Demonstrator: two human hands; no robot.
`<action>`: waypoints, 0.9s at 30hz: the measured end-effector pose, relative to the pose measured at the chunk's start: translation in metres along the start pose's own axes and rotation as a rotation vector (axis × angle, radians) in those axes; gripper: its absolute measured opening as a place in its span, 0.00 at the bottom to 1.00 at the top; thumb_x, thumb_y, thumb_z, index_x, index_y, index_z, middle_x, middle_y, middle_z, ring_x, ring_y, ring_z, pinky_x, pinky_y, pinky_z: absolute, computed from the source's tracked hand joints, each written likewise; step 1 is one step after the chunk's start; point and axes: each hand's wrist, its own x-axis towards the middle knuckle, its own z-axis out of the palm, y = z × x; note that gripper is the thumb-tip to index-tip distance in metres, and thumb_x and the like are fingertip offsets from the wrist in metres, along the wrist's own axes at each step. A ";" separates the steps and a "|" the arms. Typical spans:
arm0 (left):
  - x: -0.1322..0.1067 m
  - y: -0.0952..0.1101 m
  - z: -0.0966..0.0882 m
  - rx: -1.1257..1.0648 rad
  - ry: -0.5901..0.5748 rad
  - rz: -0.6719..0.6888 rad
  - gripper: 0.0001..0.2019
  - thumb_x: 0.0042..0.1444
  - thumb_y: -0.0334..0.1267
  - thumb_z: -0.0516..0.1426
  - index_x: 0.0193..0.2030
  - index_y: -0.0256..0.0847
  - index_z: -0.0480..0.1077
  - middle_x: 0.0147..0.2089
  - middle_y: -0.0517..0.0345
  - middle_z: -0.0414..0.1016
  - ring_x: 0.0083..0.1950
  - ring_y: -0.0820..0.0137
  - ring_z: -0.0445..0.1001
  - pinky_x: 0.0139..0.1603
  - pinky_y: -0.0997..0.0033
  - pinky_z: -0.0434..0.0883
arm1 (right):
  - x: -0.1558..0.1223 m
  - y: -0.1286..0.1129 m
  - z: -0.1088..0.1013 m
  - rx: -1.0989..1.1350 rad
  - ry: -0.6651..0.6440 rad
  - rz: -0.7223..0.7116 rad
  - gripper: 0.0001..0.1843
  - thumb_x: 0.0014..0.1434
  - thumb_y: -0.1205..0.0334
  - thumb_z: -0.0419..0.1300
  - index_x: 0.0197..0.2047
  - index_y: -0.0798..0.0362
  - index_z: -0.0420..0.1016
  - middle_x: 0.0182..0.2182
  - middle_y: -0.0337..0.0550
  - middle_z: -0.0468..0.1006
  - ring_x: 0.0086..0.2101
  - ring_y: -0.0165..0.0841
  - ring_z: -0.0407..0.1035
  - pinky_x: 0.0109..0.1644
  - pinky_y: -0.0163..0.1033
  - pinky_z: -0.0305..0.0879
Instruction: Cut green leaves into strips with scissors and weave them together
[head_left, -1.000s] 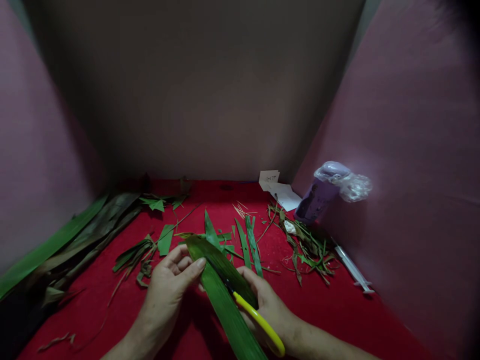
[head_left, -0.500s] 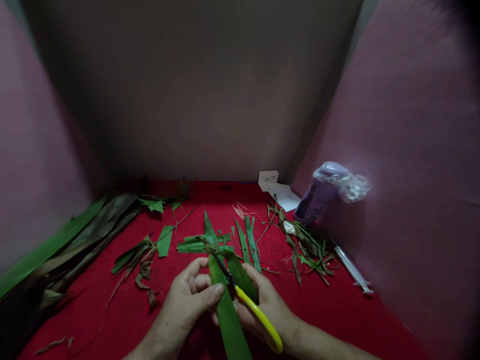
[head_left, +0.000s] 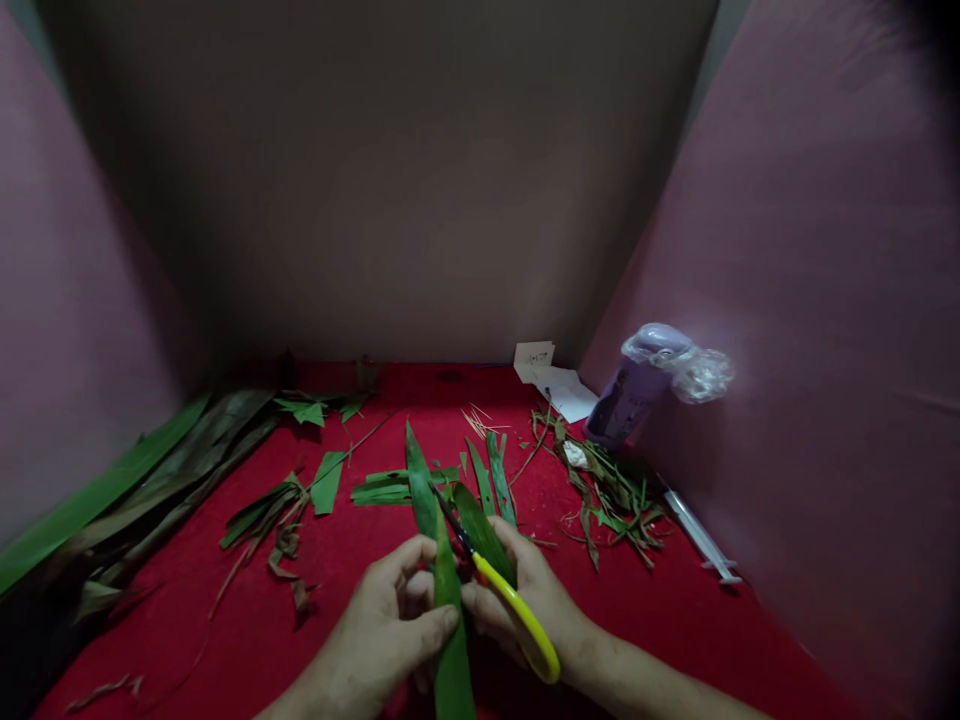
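Observation:
My left hand (head_left: 386,630) pinches a long green leaf (head_left: 448,600) between thumb and fingers, low in the middle of the view. My right hand (head_left: 529,600) grips yellow-handled scissors (head_left: 499,595), with the dark blades pointing up and left across the leaf. The two hands sit close together over the red cloth (head_left: 675,620). A split part of the leaf lies under my right fingers. The leaf's lower end runs out of the bottom of the picture.
Cut green strips (head_left: 390,488) lie just beyond my hands. Long leaves (head_left: 112,490) are piled at the left. Leaf scraps (head_left: 611,495), a purple bottle (head_left: 637,385), white paper (head_left: 555,375) and a syringe (head_left: 701,540) sit at the right. Walls enclose three sides.
The leaf has been drawn toward me and turned more upright. Both hands moved lower and closer together, and the scissor blades now reach farther along the leaf.

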 end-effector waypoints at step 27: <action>0.016 0.038 -0.032 -0.162 0.484 0.284 0.20 0.42 0.30 0.64 0.44 0.35 0.66 0.43 0.46 0.75 0.45 0.59 0.75 0.41 0.66 0.74 | 0.005 -0.032 -0.026 0.128 -0.091 -0.167 0.31 0.49 0.32 0.50 0.33 0.55 0.62 0.11 0.29 0.61 0.08 0.21 0.49 0.10 0.27 0.48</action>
